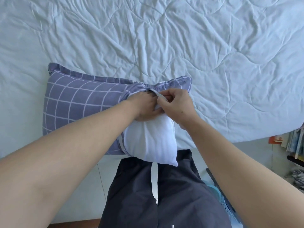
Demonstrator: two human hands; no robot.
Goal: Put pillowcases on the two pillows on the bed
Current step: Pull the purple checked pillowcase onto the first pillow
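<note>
The soft white pillow (153, 142) lies at the near edge of the bed (181, 38), most of its length already inside the purple fabric pillowcase with a thin white grid (77, 102). Only its near end bulges out of the opening, overhanging the edge above the person's dark trousers (164, 195).

The left hand (144, 107) presses on the pillow right at the mouth of the case, fingers partly tucked under the bunched fabric, so whether that grip is closed on anything cannot be told. The right hand (176, 102) has a narrow pinch on the pale hem strip of the opening, just beside the left.

The pillow looks light, squashy and springy; it will compress readily but puff back, so it is best pushed with a flat palm at the exposed corner. The pillowcase is thin, limp cloth that wrinkles and slides easily; it wants holding at the hem, at either side of the opening, and drawing over the bulge. The far right corner of the case looks slack and probably unfilled.

No second pillow is in view.
</note>
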